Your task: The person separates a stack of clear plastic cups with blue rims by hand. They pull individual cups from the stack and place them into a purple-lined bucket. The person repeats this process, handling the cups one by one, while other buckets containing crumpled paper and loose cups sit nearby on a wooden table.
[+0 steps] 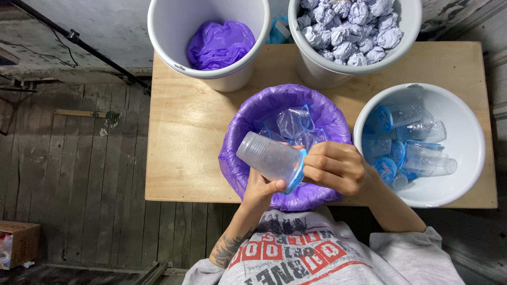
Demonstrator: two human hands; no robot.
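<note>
I hold a clear plastic cup [270,158] on its side above the purple-lined bucket [248,174] at the table's [185,132] near edge. My left hand [261,192] cups it from below, thumb pressed by the rim; my right hand [335,168] pinches the blue foil lid [297,173] at the mouth. If the foil tears or my grip slips, I judge the cup could drop into the bucket with its lid partly on. That bucket already holds a few clear cups. To the right, a white bucket [465,137] holds lidded cups; behind are a bucket of crumpled paper balls [351,29] and one with a purple bag [219,42].
</note>
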